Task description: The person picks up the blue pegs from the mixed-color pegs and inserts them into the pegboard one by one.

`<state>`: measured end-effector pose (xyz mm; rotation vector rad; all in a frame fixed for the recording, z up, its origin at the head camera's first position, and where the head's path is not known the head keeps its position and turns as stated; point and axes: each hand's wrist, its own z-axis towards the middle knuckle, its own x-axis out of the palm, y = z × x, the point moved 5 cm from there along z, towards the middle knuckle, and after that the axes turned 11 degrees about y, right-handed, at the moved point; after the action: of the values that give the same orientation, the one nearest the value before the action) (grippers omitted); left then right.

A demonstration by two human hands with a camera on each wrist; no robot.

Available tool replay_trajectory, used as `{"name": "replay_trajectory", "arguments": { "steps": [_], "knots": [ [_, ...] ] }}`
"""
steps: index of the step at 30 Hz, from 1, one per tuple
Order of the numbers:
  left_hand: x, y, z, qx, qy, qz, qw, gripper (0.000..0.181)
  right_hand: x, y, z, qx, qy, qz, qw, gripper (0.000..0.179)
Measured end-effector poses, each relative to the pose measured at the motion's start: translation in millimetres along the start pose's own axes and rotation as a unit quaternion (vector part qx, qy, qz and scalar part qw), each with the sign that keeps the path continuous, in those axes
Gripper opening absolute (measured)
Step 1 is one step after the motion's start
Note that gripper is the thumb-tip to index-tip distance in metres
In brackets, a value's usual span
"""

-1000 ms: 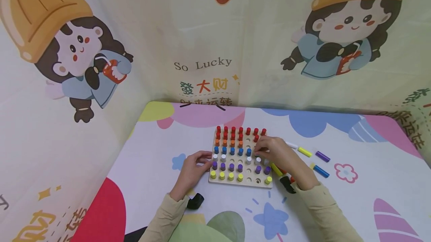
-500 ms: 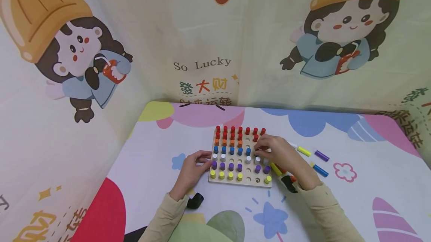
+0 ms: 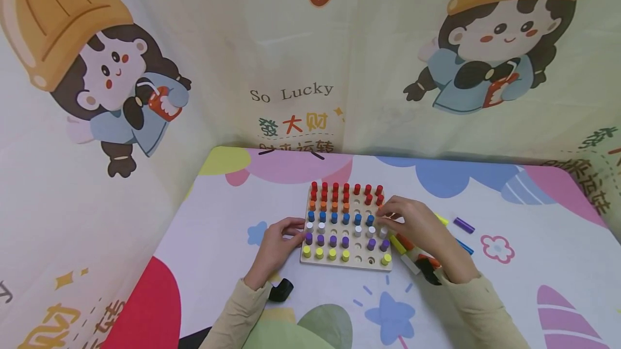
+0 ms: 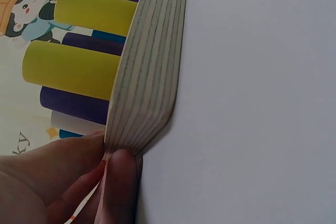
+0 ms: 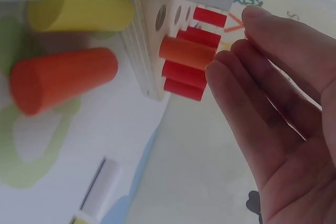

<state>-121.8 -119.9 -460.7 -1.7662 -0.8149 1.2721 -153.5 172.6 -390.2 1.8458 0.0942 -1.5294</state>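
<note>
A wooden pegboard [image 3: 339, 265] lies on the table, filled with rows of coloured pegs. My left hand [image 3: 281, 241] grips its left edge; in the left wrist view, a thumb and finger pinch the board's corner beside a yellow peg [image 4: 71, 69]. My right hand [image 3: 412, 225] hovers over the board's right edge, by a blue peg [image 3: 370, 220] and a white peg [image 3: 383, 232]. In the right wrist view, its thumb and fingers are apart, with the fingertips right at the end of an orange peg [image 5: 187, 52] standing in the board.
Loose pegs lie right of the board, among them a purple peg [image 3: 464, 225], a blue peg [image 3: 466, 246] partly behind the right arm, and a yellow peg [image 3: 397, 244]. A loose orange peg [image 5: 63, 80] shows near the board. A patterned cloth wall [image 3: 301, 41] stands behind the table.
My right hand has let go of the blue peg in the blue row and moved right to the board's edge. The blue peg stands uncovered. My left hand stays put.
</note>
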Motion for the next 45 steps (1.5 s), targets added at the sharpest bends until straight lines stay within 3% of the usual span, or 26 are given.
{"name": "replay_trajectory", "arguments": {
  "steps": [24,37,45],
  "knots": [
    [0.2,0.6,0.2,-0.011,0.002,-0.004,0.9999,0.031,-11,-24,-33.0,0.002,-0.034,-0.032,0.9989,0.018],
    [0.3,-0.4,-0.9,-0.020,0.000,-0.001,0.9998,0.032,-17,-39,-46.5,0.024,-0.038,-0.055,0.9974,0.021],
    [0.7,0.7,-0.4,-0.006,0.000,-0.008,0.9999,0.031,-21,-50,-56.4,0.035,-0.037,-0.055,0.9972,0.022]
  ]
}}
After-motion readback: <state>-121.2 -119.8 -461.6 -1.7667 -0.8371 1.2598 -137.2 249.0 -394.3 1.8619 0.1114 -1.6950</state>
